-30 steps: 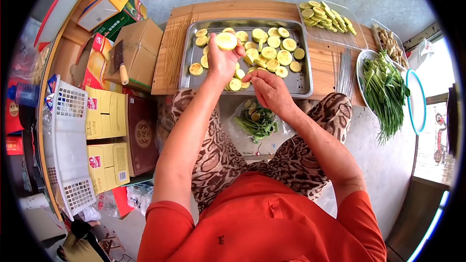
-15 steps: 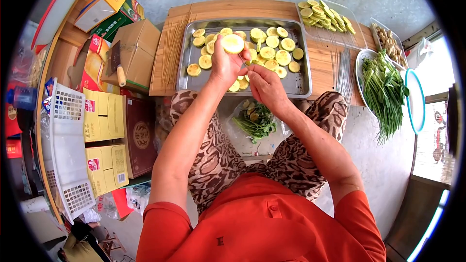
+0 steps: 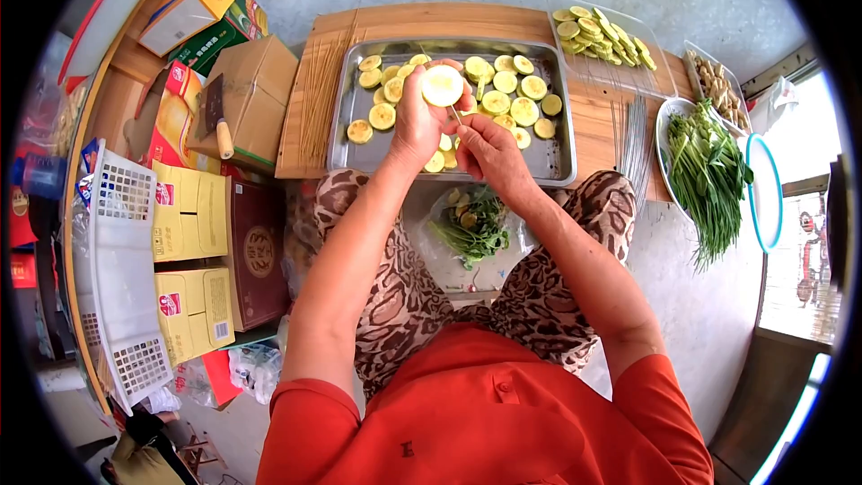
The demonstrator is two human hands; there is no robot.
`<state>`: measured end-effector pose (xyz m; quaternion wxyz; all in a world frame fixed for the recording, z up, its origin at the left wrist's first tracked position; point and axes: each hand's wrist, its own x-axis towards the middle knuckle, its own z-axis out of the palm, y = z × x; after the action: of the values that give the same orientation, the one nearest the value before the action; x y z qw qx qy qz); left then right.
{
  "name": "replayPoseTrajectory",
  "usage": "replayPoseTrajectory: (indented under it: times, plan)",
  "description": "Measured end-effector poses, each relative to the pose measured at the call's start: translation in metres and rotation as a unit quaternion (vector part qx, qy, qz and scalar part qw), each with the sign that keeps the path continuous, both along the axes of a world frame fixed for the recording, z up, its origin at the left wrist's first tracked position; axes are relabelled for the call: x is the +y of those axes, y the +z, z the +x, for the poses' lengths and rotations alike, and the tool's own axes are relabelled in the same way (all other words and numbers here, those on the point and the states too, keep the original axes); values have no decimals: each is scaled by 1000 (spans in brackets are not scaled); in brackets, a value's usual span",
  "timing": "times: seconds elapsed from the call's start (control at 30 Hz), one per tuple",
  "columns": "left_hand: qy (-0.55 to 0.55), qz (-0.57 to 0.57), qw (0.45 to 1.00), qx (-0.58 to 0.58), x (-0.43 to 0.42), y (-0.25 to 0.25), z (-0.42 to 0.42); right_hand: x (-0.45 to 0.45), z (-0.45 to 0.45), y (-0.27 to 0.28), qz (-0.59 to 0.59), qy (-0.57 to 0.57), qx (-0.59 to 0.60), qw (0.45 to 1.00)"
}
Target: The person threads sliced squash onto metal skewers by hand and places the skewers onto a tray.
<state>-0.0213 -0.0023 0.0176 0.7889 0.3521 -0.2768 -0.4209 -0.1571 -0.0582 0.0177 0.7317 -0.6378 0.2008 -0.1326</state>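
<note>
A round, pale yellow-green zucchini slice [image 3: 442, 86] is held over the tray by my left hand [image 3: 414, 124], fingers closed around its edge and its cut face up. Just below it, my right hand [image 3: 488, 148] pinches a thin skewer [image 3: 456, 114] that points at the slice's lower edge. Whether the tip has entered the slice I cannot tell. Under both hands lies a metal tray [image 3: 549, 160] with many zucchini slices [image 3: 524, 111] scattered across it, some browned on the face.
The tray sits on a wooden board [image 3: 588, 139]. Bamboo skewers [image 3: 316, 99] lie left, metal skewers [image 3: 634, 139] right. Beyond are a plastic box [image 3: 664, 76] of stacked slices and a bowl of greens [image 3: 705, 171]. Bagged greens [image 3: 471, 233] rest between my knees; cartons [image 3: 190, 216] stand left.
My left hand and the zucchini slice have shifted slightly to the right. The right hand stays close below, still pinching the skewer.
</note>
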Motion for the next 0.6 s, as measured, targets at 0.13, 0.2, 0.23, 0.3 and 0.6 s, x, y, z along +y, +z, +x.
replayPoseTrajectory:
  times: [0.13, 0.2, 0.23, 0.3, 0.6]
  plan:
    - [39, 86, 995, -30, 1, -1, 5, -7, -4, -1, 18, -19, -31, 999]
    - [86, 179, 979, -48, 0, -9, 19, -14, -9, 3, 27, -42, -33, 998]
    - [99, 226, 967, -63, 3, -13, 27, -17, -12, 5, 34, -55, -22, 998]
    - [114, 277, 949, -102, 7, -19, 37, -23, -17, 5, 29, -60, -30, 997]
    - [55, 522, 596, -608, 17, -61, 37, -29, -35, 12, 36, -67, -26, 997]
